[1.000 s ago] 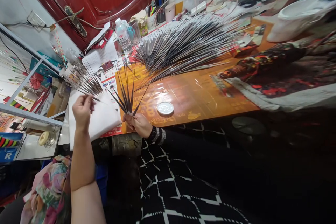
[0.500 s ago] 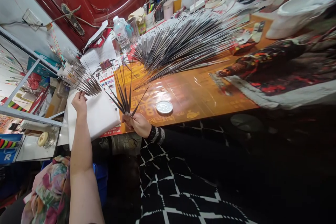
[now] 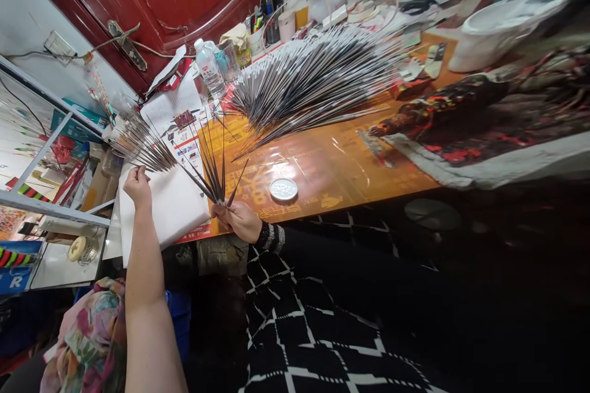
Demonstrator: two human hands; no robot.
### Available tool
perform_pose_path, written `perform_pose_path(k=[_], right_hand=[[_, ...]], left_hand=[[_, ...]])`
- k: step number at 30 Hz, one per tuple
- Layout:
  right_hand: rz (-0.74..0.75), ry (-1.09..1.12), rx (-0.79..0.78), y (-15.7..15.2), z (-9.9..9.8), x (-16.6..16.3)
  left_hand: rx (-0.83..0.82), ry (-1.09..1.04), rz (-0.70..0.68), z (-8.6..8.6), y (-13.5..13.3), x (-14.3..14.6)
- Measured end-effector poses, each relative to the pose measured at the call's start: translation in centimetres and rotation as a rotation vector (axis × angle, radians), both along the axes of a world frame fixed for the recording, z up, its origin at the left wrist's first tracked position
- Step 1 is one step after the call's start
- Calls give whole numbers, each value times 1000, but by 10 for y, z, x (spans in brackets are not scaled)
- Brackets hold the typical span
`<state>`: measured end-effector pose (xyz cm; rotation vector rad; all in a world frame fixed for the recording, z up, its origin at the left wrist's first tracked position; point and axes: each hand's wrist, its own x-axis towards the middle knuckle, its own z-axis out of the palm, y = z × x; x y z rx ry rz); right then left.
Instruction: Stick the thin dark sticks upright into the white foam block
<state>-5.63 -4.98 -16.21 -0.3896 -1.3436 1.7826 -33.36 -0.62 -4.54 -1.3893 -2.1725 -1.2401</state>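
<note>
My right hand (image 3: 239, 220) is closed around a spread fan of slim dark tapered sticks (image 3: 214, 175), thin ends pointing up and away. They look like fishing float bodies. My left hand (image 3: 137, 186) is closed in a pinch above the left edge of a white foam block (image 3: 179, 209). Whatever its fingers hold, if anything, is too small to make out. Just beyond it, a row of similar sticks (image 3: 150, 150) leans over the foam's far part. A small round white dish (image 3: 283, 190) with pale contents lies right of my right hand.
A large heap of the same sticks (image 3: 313, 77) covers the back of the orange table (image 3: 350, 166). Behind stand a water bottle (image 3: 209, 69) and pots of tools. A white tub (image 3: 502, 31) is at the right, a metal frame (image 3: 59, 212) at the left.
My left hand has drawn slightly back from the row of sticks. My right hand keeps its hold on the fan. The whole view has shifted a little.
</note>
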Motion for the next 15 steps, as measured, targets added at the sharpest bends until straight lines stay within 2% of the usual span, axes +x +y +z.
perform_pose_path(k=[3, 15], right_hand=[[5, 4, -19, 0, 0, 0], [-10, -2, -10, -2, 7, 5]], left_hand=[[28, -11, -20, -1, 1, 1], [-118, 16, -1, -14, 3, 1]])
